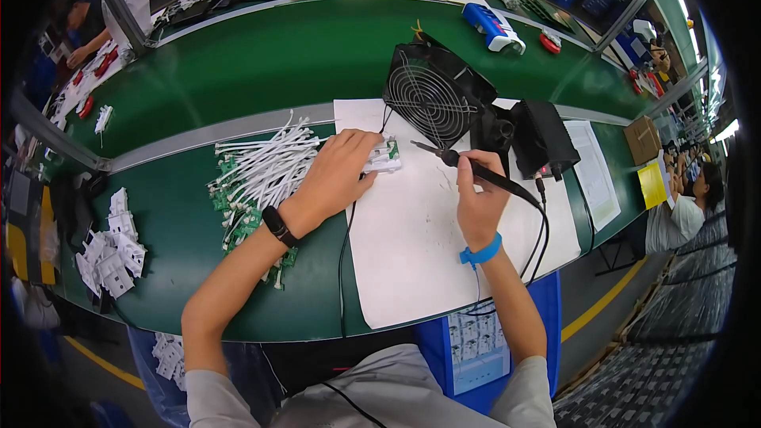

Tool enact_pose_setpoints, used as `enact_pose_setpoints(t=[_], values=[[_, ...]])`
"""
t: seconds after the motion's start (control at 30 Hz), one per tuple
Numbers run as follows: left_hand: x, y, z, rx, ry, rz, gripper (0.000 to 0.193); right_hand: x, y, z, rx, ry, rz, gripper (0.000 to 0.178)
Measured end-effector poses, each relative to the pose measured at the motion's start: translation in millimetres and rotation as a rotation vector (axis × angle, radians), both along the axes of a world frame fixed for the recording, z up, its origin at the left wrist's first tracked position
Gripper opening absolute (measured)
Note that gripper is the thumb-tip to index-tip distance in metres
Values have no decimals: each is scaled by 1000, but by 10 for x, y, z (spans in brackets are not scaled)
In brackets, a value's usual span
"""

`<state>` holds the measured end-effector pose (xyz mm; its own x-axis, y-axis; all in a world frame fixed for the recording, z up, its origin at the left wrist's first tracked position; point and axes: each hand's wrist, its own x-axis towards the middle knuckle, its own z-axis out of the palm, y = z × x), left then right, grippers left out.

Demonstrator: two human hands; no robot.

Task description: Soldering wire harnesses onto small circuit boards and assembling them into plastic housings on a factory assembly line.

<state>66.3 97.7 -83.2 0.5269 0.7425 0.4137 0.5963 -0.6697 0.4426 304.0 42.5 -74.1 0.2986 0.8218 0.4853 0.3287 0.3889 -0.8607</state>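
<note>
My left hand [342, 165] is closed on a small white plastic housing [386, 160] that carries a bit of green circuit board. Part of the housing is hidden under the fingers. In my right hand [482, 198] is a black soldering iron [493, 177], its metal tip pointing left toward the housing and a little apart from it. Both hands are over a white paper sheet [412, 269] on the green bench. Left of my left hand lies a heap of white cables [265, 157] with small green circuit boards [238, 226] at their ends.
A black fan [432, 95] and a black soldering station [543, 143] stand beyond my right hand. White plastic housings [111, 250] are piled at the left. A green conveyor belt [301, 55] runs behind, carrying a blue-and-white box [493, 28]. A blue bin [547, 309] sits below the bench edge.
</note>
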Motion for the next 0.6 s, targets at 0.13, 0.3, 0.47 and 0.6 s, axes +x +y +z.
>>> enact_pose_setpoints(t=[0.13,0.3,0.47,0.6], values=[[-6,-4,-84,16,-3,-54,52,-77,124,-203,-7,74,15,8],[-18,-6,-137,135,107,-4,54,-140,167,-299,40,167,34,8],[-26,30,-130,152,141,-19,53,-123,198,-359,16,174,3,8],[-49,37,-120,141,148,-24,52,-127,195,-374,20,147,33,8]])
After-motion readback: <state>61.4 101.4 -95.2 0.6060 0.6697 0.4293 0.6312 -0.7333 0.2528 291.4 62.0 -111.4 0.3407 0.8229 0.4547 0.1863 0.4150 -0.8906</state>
